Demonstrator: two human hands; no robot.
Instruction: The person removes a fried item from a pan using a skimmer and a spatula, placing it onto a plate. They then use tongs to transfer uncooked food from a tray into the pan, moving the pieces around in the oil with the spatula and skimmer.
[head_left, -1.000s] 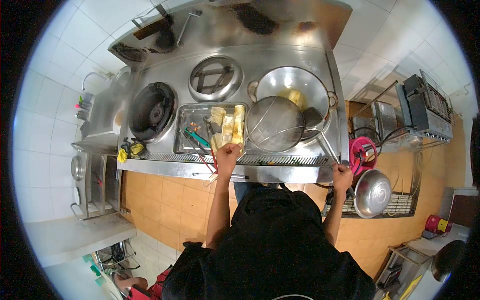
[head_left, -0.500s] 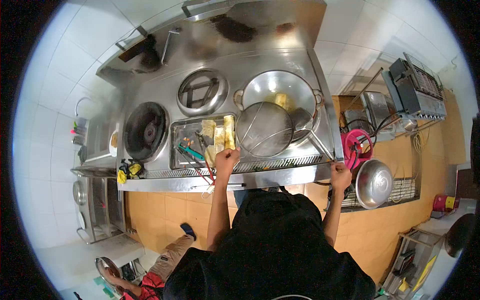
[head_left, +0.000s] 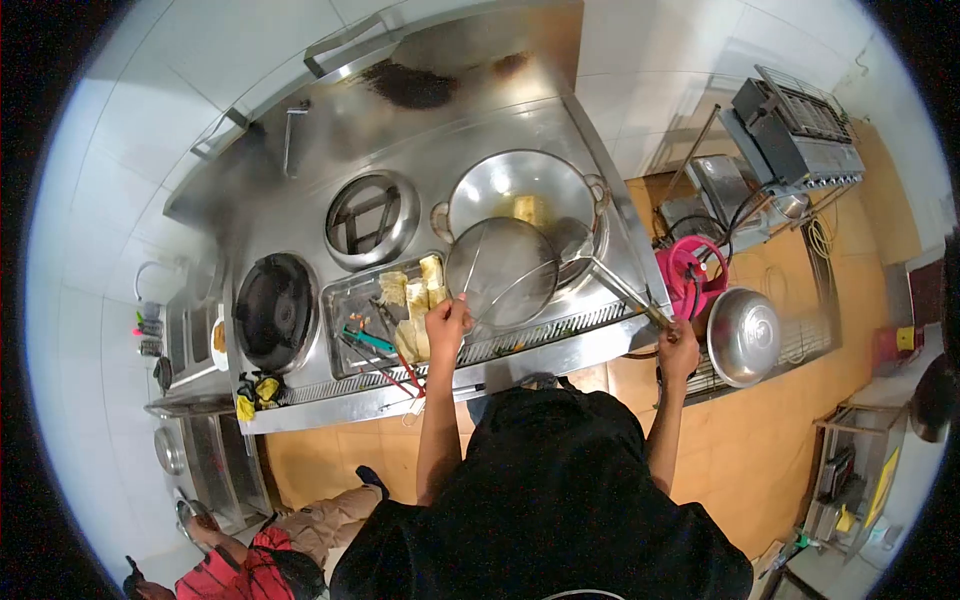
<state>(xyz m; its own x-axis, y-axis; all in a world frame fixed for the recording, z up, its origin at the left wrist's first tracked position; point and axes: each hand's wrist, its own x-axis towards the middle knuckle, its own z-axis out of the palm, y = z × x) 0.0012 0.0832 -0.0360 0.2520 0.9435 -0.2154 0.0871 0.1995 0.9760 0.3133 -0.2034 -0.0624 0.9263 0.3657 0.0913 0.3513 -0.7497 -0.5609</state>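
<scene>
My left hand (head_left: 448,322) is closed at the near edge of a round mesh strainer (head_left: 500,272), whose thin wires run across it. The strainer overlaps the near left side of a large two-handled wok (head_left: 480,185). Inside the wok, a yellow block of food (head_left: 530,209) sits in yellowish liquid. My right hand (head_left: 679,350) is wrapped round the handle end of a metal ladle (head_left: 622,285); its bowl lies over the wok's near right side, beside the strainer. Left of the strainer, a metal tray (head_left: 335,305) carries several yellow blocks and tools with teal and red handles.
An empty burner ring (head_left: 372,220) and a dark wok (head_left: 273,312) occupy the stove's left part. Right of the stove stand a pink bucket (head_left: 690,265) and a metal basin (head_left: 743,338). Another person in red (head_left: 245,565) is at the lower left.
My view has turned, so the stove appears tilted and shifted left. Both hands keep their holds on strainer and ladle. The other person has moved further toward the lower left.
</scene>
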